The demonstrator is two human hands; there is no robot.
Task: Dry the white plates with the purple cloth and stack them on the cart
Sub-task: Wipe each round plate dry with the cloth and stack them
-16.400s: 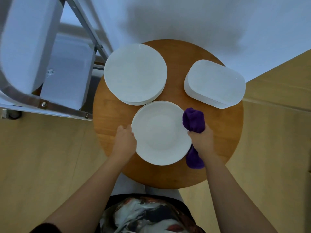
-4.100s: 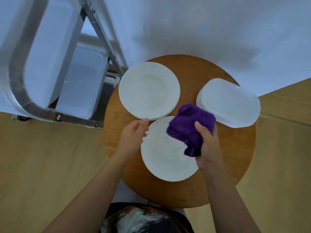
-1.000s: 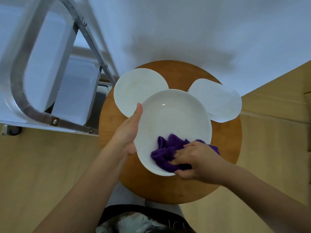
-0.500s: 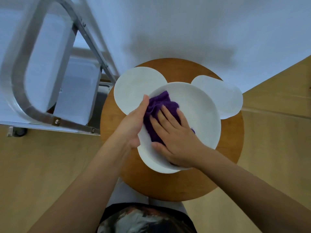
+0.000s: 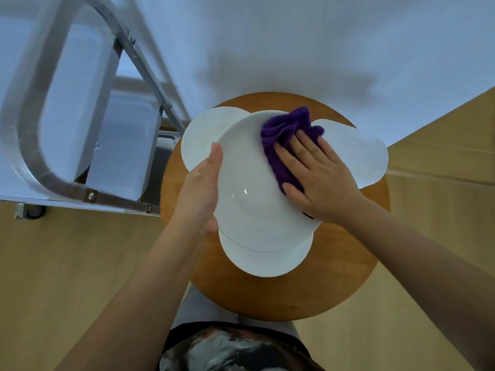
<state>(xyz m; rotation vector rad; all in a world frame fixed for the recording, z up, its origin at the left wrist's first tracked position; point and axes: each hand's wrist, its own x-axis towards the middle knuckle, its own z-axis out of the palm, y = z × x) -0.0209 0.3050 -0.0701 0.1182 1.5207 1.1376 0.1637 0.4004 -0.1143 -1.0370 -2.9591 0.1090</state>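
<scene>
From the head camera, a person is standing over a round wooden table [image 5: 281,293] in the middle of the frame. The left hand [image 5: 199,190] is gripping the left rim of a white round plate [image 5: 249,188], thumb lying along the upper face and the palm wrapping the edge, so the plate is sitting raised and tilted above the table. The right hand [image 5: 318,178] is lying flat on the plate's upper right part, fingers straight and slightly spread, pressing the purple cloth [image 5: 288,135] against the plate. The cloth is bunching up past the fingertips at the plate's top rim and trailing under the palm.

Just below the held plate, a second white round plate [image 5: 267,259] is lying on the table, its lower half showing. To the upper left of the held plate, a stack of round plates [image 5: 199,140] is peeking out, and to the right a stack of rounded rectangular plates [image 5: 359,153] is resting on the table.

In the upper left of the frame the cart [image 5: 88,195] is standing beside the table, its metal frame curving around pale shelves. A white wall [image 5: 294,36] is filling the top, and light wooden floor [image 5: 53,277] is showing on both sides.
</scene>
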